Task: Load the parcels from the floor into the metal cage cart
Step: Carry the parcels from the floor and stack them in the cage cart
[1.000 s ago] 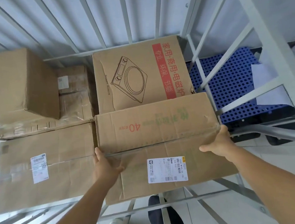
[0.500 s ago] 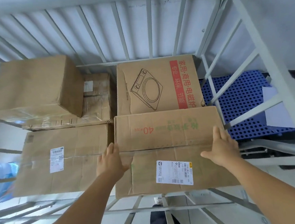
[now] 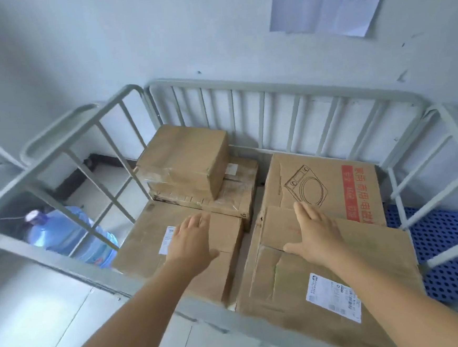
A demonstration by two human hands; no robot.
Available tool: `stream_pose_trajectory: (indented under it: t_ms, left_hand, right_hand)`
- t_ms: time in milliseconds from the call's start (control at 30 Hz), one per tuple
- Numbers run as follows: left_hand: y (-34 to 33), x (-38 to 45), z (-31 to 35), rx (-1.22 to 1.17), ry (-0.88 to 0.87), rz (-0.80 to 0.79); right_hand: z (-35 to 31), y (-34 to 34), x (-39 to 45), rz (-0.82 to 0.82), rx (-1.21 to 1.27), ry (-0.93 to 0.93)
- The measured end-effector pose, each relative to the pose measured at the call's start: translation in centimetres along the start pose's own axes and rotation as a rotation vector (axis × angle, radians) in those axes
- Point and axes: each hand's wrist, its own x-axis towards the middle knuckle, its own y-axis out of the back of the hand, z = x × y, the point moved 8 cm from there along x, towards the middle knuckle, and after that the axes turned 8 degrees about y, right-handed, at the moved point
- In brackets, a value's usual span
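The grey metal cage cart (image 3: pixel 270 83) stands against a wall and holds several cardboard parcels. A parcel with a white label (image 3: pixel 312 276) lies at the front right, partly over a box printed with a cooker drawing (image 3: pixel 332 181). My right hand (image 3: pixel 317 232) lies flat on the labelled parcel, fingers straight. At the front left is another labelled parcel (image 3: pixel 146 251); my left hand (image 3: pixel 191 236) is spread open over it, and I cannot tell whether it touches. Two more boxes (image 3: pixel 191 160) are stacked at the back left.
A blue water jug (image 3: pixel 71 237) stands outside the cart's left side. Blue perforated plastic flooring (image 3: pixel 447 241) shows through the right bars. A paper sign (image 3: pixel 326 1) hangs on the wall above. The near rail (image 3: pixel 65 265) crosses in front of my arms.
Both hands have let go of the sides of the front right parcel and moved onto the box tops. My view has risen and pulled back, showing the wall and cart rails.
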Motion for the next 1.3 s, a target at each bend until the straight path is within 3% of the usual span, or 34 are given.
stream_pose_trajectory:
  t_ms: [333, 567, 900, 1300]
  left_hand:
    - [9.2, -12.6, -15.3, -0.088, 0.221, 0.257]
    - [10.2, -22.3, -25.6, -0.154, 0.503, 0.351]
    - [4.7, -36.6, -36.4, -0.234, 1.054, 0.279]
    - [-5.9, -54.4, -38.6, -0.438, 1.656, 0.157]
  right_hand:
    - [-23.2, 2.7, -2.7, 0.074, -0.074, 0.381]
    - [-37.9, 0.6, -5.3, 0.007, -0.067, 0.669]
    - [-53.7, -8.4, -10.3, -0.176, -0.2, 1.098]
    - [-63.6, -20.1, -20.5, -0.417, -0.379, 1.461]
